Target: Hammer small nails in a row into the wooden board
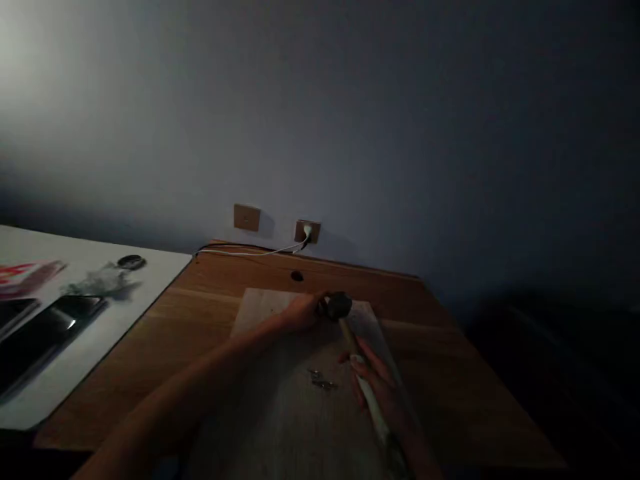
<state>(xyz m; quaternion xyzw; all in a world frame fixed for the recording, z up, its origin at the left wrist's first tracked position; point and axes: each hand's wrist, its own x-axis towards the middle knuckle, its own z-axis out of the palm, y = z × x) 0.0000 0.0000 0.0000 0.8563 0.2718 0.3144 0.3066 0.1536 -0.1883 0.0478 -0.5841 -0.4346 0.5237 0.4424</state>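
My right hand [383,383] is wrapped around the pale handle of a mallet [340,305] with a dark, rounded head. The handle slants up and to the left, and the head is over the far part of a light wooden board [270,400]. My left hand [301,312] reaches across the board, right beside the mallet's head. Its fingers look closed, but their tips are dark and blurred, so what they grip is hidden. Between my forearms, several small shiny metal pieces [324,385] lie on the board.
The board rests on a brown wooden table [185,333] against a grey wall. A plug with a white cable [250,253] sits in a wall socket [308,231]. On a white table [160,267] at left are a dark flat device [50,340], a clear crumpled bag [105,283] and a round dark object [131,262].
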